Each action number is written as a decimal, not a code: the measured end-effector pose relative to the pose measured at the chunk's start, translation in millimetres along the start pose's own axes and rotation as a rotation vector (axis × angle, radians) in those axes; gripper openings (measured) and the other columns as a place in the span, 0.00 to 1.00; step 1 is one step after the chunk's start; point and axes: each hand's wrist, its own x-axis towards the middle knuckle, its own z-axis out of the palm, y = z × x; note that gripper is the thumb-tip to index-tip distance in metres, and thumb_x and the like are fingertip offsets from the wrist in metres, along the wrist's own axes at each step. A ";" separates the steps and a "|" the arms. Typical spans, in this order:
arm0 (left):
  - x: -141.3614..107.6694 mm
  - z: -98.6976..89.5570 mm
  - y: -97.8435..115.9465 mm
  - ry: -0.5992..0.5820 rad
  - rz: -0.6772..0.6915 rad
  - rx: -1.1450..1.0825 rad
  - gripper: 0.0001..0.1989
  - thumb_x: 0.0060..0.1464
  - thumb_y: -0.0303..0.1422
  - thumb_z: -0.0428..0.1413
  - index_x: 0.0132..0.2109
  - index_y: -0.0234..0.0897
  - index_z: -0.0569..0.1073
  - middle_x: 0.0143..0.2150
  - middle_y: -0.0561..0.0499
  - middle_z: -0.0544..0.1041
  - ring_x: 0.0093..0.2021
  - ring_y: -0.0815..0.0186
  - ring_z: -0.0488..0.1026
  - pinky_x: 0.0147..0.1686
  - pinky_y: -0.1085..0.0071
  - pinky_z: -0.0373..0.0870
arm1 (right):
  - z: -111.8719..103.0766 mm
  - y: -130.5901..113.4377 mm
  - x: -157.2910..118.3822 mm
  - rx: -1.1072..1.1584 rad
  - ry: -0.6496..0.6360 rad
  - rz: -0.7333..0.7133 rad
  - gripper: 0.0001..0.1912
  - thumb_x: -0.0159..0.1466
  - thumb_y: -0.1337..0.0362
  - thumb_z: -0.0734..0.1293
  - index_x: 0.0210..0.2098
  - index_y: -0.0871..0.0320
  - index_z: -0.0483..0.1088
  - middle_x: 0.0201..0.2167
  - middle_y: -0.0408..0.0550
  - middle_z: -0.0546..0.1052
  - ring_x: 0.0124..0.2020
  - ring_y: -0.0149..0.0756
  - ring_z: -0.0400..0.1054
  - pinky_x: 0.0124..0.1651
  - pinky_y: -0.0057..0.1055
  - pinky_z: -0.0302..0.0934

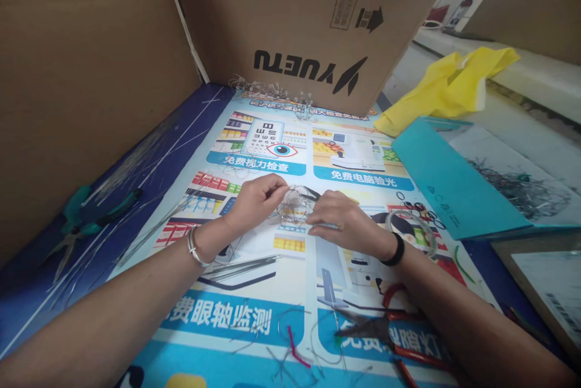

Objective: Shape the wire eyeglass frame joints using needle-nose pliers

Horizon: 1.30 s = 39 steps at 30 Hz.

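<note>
Over the middle of the printed sheet, my left hand pinches the upper left edge of a tangled thin-wire piece. My right hand is closed at the piece's right side, holding a dark pointed tool whose tip reaches the top of the wire; most of the tool is hidden in the palm. Below my left hand, straight wires lie on the sheet. Short wire scraps and a pink twisted strip are scattered near the front.
Teal-handled pliers lie left among long wires. Red-handled pliers sit under my right forearm. A cardboard box stands behind wire pieces. Right are a clear ring, a teal box of wire pieces and yellow cloth.
</note>
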 end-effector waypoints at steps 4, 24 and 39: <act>-0.9 0.7 -0.7 0.003 0.034 0.010 0.05 0.54 0.28 0.51 0.32 0.37 0.71 0.25 0.56 0.72 0.25 0.74 0.65 0.27 0.77 0.61 | 1.2 0.1 -0.1 0.044 0.036 -0.014 0.07 0.60 0.60 0.67 0.35 0.56 0.73 0.30 0.47 0.75 0.35 0.34 0.66 0.40 0.35 0.59; -1.7 3.3 3.9 -0.036 0.063 0.000 0.05 0.54 0.28 0.51 0.31 0.36 0.70 0.26 0.56 0.72 0.26 0.74 0.65 0.27 0.77 0.61 | 13.0 -15.6 18.9 0.024 0.151 0.116 0.08 0.61 0.62 0.65 0.27 0.56 0.72 0.24 0.44 0.77 0.28 0.31 0.66 0.36 0.31 0.59; -0.6 0.2 0.7 -0.028 -0.074 -0.067 0.07 0.56 0.34 0.51 0.32 0.37 0.68 0.24 0.57 0.68 0.25 0.73 0.63 0.27 0.77 0.61 | -7.5 -9.7 3.4 0.131 0.279 0.605 0.06 0.60 0.64 0.62 0.35 0.57 0.69 0.25 0.43 0.73 0.25 0.29 0.65 0.28 0.26 0.59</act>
